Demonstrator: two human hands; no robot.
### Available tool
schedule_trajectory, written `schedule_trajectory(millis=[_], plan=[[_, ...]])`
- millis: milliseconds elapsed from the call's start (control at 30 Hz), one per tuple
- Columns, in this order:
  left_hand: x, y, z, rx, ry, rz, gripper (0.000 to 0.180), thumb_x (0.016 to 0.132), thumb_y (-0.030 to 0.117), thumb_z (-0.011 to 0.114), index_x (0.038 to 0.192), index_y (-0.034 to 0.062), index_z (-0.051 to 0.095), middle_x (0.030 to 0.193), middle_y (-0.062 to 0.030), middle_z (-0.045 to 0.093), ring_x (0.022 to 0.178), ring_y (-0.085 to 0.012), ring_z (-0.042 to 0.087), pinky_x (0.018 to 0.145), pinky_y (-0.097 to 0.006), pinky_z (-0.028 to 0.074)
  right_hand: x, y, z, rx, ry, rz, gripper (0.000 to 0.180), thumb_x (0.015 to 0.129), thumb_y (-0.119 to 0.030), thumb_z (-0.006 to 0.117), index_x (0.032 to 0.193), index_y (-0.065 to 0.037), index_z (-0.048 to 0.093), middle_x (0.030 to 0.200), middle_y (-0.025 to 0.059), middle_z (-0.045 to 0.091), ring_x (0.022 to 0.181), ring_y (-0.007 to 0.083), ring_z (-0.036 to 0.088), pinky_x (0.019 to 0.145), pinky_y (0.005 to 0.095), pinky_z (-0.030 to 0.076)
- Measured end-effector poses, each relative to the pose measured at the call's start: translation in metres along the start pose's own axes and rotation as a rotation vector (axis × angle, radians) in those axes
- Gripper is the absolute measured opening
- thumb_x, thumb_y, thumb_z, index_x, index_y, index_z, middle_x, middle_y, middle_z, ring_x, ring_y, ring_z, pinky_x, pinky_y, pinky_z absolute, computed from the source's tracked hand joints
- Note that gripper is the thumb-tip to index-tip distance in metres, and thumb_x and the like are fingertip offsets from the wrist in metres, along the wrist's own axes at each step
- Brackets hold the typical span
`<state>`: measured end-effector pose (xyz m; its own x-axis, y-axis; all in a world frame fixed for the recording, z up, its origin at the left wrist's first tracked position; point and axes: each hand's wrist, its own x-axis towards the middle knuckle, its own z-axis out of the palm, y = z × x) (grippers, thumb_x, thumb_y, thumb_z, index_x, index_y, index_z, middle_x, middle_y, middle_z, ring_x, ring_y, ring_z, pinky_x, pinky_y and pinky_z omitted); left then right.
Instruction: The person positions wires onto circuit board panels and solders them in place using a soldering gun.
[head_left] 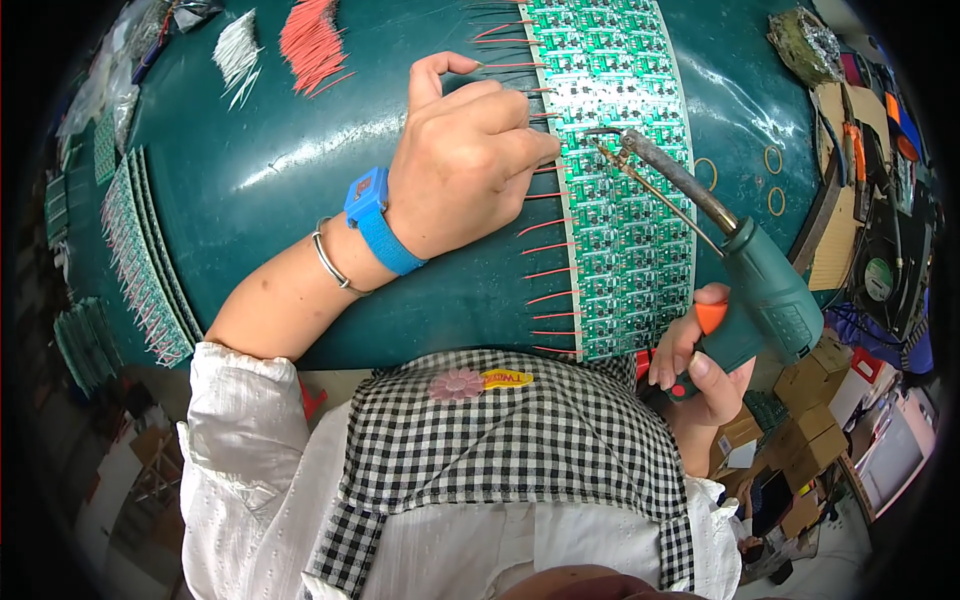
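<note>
The right hand (700,365) is closed around a green soldering gun (760,290), its tip on the green circuit panel (620,170) at 12 o'clock. The left hand (465,165), fingers curled, pinches a red wire (545,145) at the panel's edge. Many red wires below already stick out along the edge, so that part seems done; the rows near the top look unfinished. No container shows clearly.
</note>
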<state>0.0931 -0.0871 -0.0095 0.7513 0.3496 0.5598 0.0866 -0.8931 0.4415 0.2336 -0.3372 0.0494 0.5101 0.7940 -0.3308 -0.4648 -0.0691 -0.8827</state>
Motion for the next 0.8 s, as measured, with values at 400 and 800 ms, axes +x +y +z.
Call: schedule_trajectory(millis=[400,800], plan=[[-0.0018,-0.0015,0.0006,-0.021,0.002,-0.011,0.018,0.063,0.001,0.076,0.075,0.0144,0.072,0.062,0.0028,0.049,0.061,-0.0148,0.054,0.087,-0.044,0.039,-0.0017,0.0030,0.0010,-0.062,0.008,0.070,0.045,0.077,-0.010,0.067,0.111,0.006,0.044,0.066,0.0105,0.053,0.052,0.0171,0.055,0.050,0.0294,0.050],[-0.0018,0.0001,0.0004,-0.006,0.017,-0.003,0.022,0.062,0.000,0.078,0.077,0.0146,0.072,0.060,0.0037,0.046,0.058,-0.0129,0.051,0.087,-0.042,0.039,-0.0018,0.0029,-0.0001,0.016,0.014,0.024,0.048,0.078,-0.011,0.067,0.116,0.008,0.043,0.064,0.0088,0.051,0.050,0.0168,0.053,0.048,0.0306,0.049]])
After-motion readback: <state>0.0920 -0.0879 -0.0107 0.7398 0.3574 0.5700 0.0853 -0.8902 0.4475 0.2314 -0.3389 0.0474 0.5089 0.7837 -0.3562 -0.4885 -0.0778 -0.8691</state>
